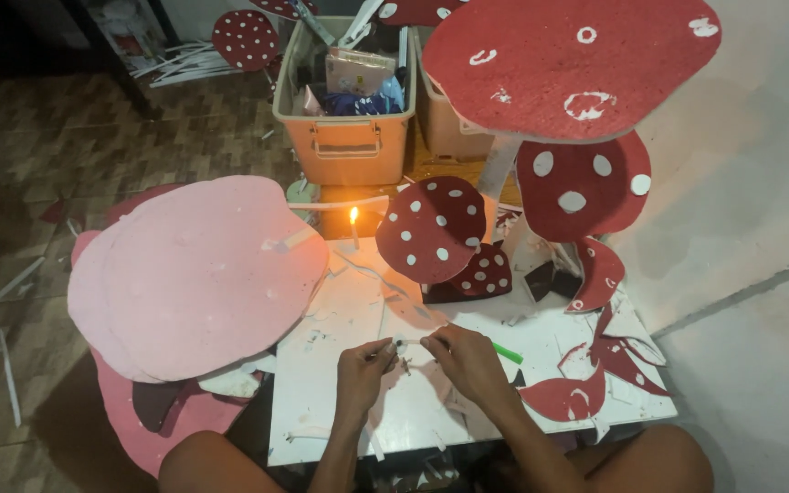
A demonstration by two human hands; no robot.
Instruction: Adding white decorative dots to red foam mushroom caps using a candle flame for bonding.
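Now | left hand (pixel 364 359), right hand (pixel 464 354) | fingertips pinching small white piece (pixel 401 343)

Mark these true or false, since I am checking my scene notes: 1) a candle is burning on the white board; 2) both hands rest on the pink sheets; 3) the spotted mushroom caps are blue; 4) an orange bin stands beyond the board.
1) True: the candle is lit at the far edge of the white board.
2) False: the left hand and right hand meet over the white board, pinching a small object; the pink sheets lie beside them.
3) False: the mushroom caps are red with white spots.
4) True: the orange bin stands beyond it.
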